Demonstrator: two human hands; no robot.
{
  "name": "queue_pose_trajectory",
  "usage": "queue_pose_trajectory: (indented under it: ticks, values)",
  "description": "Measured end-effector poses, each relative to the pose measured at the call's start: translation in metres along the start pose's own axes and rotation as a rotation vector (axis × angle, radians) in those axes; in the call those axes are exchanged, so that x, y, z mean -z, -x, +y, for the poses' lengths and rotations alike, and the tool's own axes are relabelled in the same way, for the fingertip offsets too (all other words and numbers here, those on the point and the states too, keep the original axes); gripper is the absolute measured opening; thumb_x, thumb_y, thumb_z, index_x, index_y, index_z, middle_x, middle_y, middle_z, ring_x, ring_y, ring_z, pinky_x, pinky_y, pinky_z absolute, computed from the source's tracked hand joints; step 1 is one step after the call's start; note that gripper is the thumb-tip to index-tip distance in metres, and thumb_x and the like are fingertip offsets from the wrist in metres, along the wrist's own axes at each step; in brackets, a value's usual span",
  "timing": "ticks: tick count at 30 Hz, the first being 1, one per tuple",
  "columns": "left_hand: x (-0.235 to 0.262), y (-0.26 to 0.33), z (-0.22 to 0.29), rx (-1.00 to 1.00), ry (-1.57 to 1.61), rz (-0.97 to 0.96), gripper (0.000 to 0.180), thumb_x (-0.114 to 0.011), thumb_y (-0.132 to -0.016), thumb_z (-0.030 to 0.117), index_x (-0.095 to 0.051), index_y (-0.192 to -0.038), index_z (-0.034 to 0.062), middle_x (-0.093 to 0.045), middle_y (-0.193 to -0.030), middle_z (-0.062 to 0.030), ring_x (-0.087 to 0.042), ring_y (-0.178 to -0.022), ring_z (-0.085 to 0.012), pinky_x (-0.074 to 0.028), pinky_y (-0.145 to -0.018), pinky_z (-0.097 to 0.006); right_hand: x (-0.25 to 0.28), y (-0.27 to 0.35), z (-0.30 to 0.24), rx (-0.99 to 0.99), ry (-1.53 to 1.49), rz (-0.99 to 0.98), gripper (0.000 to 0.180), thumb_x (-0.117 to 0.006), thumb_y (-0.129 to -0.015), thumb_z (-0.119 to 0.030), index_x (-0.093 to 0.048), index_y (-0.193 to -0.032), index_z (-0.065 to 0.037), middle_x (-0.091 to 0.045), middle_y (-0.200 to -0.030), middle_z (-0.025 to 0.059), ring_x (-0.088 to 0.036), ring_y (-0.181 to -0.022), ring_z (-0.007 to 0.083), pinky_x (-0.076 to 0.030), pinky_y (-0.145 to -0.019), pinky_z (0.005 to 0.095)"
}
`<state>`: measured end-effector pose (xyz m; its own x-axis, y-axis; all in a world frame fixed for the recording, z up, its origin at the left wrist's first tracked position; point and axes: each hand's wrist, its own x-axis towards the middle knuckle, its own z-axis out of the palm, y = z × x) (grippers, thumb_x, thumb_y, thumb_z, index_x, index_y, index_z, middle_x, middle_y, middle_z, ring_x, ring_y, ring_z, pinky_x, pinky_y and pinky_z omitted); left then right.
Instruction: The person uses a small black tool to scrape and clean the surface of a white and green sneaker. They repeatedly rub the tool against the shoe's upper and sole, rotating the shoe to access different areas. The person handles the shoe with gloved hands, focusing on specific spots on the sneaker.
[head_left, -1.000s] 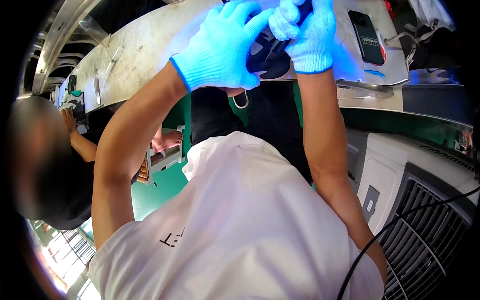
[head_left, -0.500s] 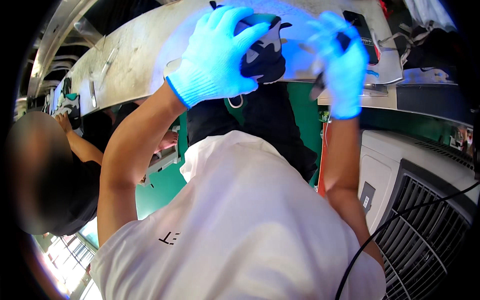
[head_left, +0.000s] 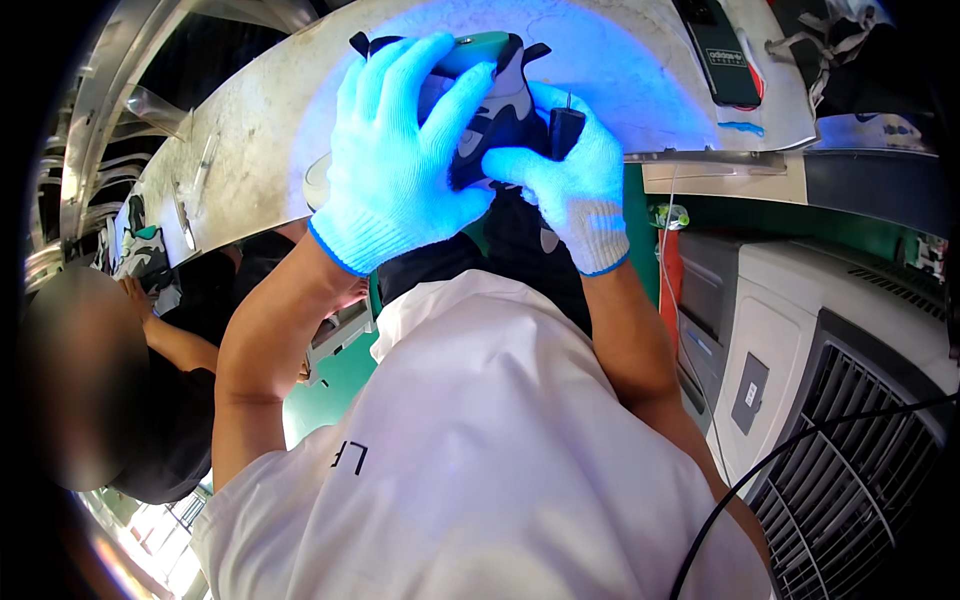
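Observation:
Both my hands wear white knit gloves lit blue. My left hand (head_left: pixel 400 150) wraps over a black and grey shoe (head_left: pixel 500 105) with a green sole, held against the edge of a metal workbench (head_left: pixel 250 150). My right hand (head_left: pixel 570 185) grips the shoe from the right side and pinches a small black tool (head_left: pixel 563 128) whose thin tip points up beside the shoe. My white shirt fills the lower middle of the view.
A dark rectangular device (head_left: pixel 722 50) lies on the bench at upper right. A white fan unit with a grille (head_left: pixel 850 440) stands at the right, a black cable across it. Another person (head_left: pixel 150 390) sits at the left, working at the same bench.
My right hand has come back from the right to the shoe with the black tool. My left hand has stayed on the shoe.

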<state>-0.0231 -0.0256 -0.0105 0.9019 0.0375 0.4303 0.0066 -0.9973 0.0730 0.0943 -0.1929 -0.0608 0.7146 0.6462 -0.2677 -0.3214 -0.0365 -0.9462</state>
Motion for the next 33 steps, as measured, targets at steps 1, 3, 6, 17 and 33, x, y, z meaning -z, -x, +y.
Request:
queue_pose_trajectory:
  ticks: [1,3,6,17,33]
  values:
    - [-0.002,0.002,0.001,-0.001,-0.003,0.001,0.104,-0.102,-0.056,0.037,-0.068,-0.153,0.0180,-0.054,-0.160,-0.0213,-0.057,-0.140,-0.0473,-0.049,-0.115,-0.059,0.000,-0.001,0.000,-0.037,0.002,-0.005,0.078,-0.096,-0.075,-0.005,-0.064,-0.146,0.003,-0.077,-0.132,0.0170,-0.075,-0.118,0.0239,-0.060,-0.109,0.0393]
    - [0.003,0.002,0.002,-0.017,-0.020,-0.022,0.107,-0.103,-0.055,0.039,-0.067,-0.153,0.0179,-0.054,-0.161,-0.0215,-0.057,-0.140,-0.0474,-0.049,-0.114,-0.060,0.006,-0.003,-0.005,-0.084,0.033,-0.043,0.079,-0.098,-0.072,-0.009,-0.067,-0.144,0.002,-0.077,-0.131,0.0165,-0.075,-0.119,0.0247,-0.060,-0.109,0.0394]
    - [0.015,-0.003,-0.007,-0.029,0.017,-0.056,0.113,-0.106,-0.053,0.047,-0.066,-0.155,0.0176,-0.052,-0.162,-0.0224,-0.057,-0.140,-0.0463,-0.052,-0.112,-0.058,0.014,-0.007,0.012,0.090,0.199,-0.060,0.081,-0.099,-0.073,-0.007,-0.065,-0.146,0.002,-0.077,-0.115,0.0122,-0.071,-0.083,0.0162,-0.058,-0.071,0.0311]
    - [0.010,-0.010,-0.021,0.200,0.250,-0.115,0.117,-0.108,-0.056,0.041,-0.061,-0.160,0.0178,-0.043,-0.167,-0.0208,-0.061,-0.141,-0.0429,-0.061,-0.111,-0.053,0.067,-0.026,-0.013,0.358,-0.322,0.310,0.030,-0.073,-0.104,-0.009,-0.066,-0.132,-0.001,-0.074,-0.100,0.0100,-0.070,-0.072,0.0152,-0.058,-0.064,0.0305]
    - [0.007,-0.013,-0.026,0.256,0.316,-0.116,0.109,-0.105,-0.053,0.046,-0.068,-0.151,0.0179,-0.047,-0.162,-0.0244,-0.061,-0.137,-0.0470,-0.058,-0.111,-0.055,0.019,-0.080,-0.022,0.077,-0.591,0.238,0.030,-0.069,-0.110,-0.023,-0.058,-0.084,-0.013,-0.050,-0.064,0.0005,-0.044,-0.049,0.0165,-0.034,-0.048,0.0347]
